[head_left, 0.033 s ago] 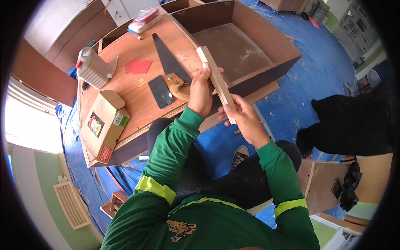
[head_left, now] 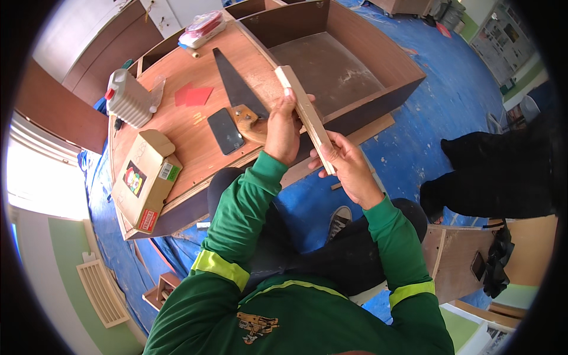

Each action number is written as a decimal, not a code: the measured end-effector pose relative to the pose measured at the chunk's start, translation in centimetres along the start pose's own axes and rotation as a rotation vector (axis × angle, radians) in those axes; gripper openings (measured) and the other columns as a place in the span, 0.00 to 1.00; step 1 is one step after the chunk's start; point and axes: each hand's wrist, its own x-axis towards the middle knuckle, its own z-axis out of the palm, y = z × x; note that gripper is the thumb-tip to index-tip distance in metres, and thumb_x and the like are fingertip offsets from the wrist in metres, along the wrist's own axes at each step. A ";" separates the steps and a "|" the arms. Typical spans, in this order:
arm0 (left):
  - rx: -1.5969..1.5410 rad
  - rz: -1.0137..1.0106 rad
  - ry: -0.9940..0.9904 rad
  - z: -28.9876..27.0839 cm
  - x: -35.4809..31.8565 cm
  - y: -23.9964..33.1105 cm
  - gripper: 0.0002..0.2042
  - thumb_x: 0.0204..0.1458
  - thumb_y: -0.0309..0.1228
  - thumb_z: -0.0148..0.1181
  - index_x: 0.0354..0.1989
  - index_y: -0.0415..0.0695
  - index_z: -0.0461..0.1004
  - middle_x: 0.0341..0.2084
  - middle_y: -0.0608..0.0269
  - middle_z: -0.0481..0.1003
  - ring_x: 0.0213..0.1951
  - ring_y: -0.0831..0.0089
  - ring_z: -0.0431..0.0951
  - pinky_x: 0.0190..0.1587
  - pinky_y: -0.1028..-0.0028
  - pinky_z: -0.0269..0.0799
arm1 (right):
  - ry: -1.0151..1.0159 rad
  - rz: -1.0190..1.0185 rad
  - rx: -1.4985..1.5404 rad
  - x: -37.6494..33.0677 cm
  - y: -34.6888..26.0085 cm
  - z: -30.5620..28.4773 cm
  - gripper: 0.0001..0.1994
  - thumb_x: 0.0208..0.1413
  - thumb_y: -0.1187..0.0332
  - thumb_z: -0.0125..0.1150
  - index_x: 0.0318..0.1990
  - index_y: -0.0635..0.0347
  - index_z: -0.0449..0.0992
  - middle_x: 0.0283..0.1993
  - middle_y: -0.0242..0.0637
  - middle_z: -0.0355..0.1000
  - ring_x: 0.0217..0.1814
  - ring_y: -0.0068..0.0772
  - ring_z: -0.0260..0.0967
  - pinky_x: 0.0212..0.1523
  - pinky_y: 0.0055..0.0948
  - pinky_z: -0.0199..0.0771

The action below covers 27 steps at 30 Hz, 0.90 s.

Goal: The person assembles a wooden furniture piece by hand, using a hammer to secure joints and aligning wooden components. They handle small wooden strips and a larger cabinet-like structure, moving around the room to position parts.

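A pale strip of wood slants above the near edge of the wooden surface. My left hand is closed round its upper part, thumb laid along the near side. My right hand grips the lower end between thumb and fingers. Just beyond my left hand lies a handsaw, its dark blade pointing away and its wooden handle partly hidden by that hand. A black smartphone rests flat beside the handle. Two red pieces that look like sandpaper lie farther left.
A cardboard box sits at the left edge, with a white jug behind it. A lidded plastic container stands at the far end. An open brown cabinet compartment adjoins the surface. Another person's dark-clothed legs are at right, over blue floor sheeting.
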 end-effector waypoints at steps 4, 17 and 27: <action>-0.098 0.039 0.012 -0.1 2.2 -0.1 0.22 0.79 0.49 0.48 0.60 0.41 0.74 0.51 0.55 0.80 0.49 0.65 0.79 0.54 0.58 0.78 | -0.018 0.018 0.181 -0.2 -1.1 -2.3 0.23 0.80 0.54 0.55 0.72 0.59 0.73 0.50 0.34 0.80 0.48 0.26 0.81 0.46 0.27 0.78; -0.371 0.165 -0.234 -1.3 2.8 1.3 0.26 0.79 0.49 0.45 0.78 0.50 0.62 0.68 0.50 0.72 0.66 0.55 0.75 0.72 0.55 0.69 | 0.216 -0.175 0.140 0.7 -0.7 -2.5 0.21 0.79 0.62 0.57 0.72 0.62 0.72 0.53 0.36 0.80 0.50 0.26 0.82 0.47 0.26 0.79; -0.060 0.041 -0.293 0.1 0.7 2.5 0.39 0.75 0.63 0.44 0.72 0.36 0.69 0.63 0.51 0.75 0.61 0.59 0.79 0.63 0.61 0.79 | 0.670 -0.407 0.258 1.1 -3.3 -9.8 0.18 0.80 0.64 0.55 0.70 0.57 0.75 0.52 0.31 0.79 0.46 0.21 0.77 0.46 0.26 0.81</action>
